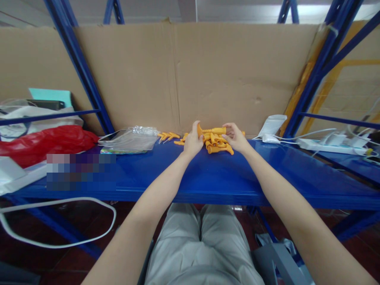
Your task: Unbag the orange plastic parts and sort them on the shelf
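A yellow plastic corkscrew (214, 130) is held level between my two hands, just above a pile of similar parts. My left hand (193, 141) is closed around its curved handle end. At the other end, the fingers of my right hand (235, 136) pinch the wider tube-shaped part. Below lies the heap of yellow handles and tubes (219, 149), close to the cardboard wall. To the left, several yellow handles with thin metal spirals (168, 137) lie side by side. My fingers hide part of the heap.
Clear plastic bags (133, 139) lie left on the blue table (219, 178). Farther left is a red bag (50, 142). A white adapter (271, 128) and a power strip (332, 145) with cables are at right. Cardboard (231, 75) stands behind, between blue metal posts (80, 67).
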A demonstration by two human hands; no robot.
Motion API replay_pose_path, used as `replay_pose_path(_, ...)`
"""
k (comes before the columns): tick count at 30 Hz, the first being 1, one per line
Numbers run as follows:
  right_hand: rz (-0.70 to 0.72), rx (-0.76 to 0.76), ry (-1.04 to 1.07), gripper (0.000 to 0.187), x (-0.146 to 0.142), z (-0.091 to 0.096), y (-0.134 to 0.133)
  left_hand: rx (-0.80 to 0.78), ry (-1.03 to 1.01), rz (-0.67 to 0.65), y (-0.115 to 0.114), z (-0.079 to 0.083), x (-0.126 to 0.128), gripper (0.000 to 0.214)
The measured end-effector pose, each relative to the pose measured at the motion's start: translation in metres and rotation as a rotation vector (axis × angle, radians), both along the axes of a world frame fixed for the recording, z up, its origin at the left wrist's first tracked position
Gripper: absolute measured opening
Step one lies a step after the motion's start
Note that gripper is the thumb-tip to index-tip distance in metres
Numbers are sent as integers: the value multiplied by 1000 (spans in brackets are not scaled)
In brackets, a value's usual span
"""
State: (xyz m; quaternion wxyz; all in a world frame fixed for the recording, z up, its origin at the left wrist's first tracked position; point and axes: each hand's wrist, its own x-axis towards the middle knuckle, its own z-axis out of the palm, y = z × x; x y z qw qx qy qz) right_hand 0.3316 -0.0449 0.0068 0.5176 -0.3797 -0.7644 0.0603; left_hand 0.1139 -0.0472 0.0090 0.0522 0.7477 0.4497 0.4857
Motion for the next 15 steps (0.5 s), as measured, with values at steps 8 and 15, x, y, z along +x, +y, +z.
replay_pose_path(8,-19,-209,209,47,-6,1,2,46,4,8,3,-2,0,67)
replay_pose_path(15,81,-274,262,43,-4,3,-3,73,-11,25,9,-5,-2,67)
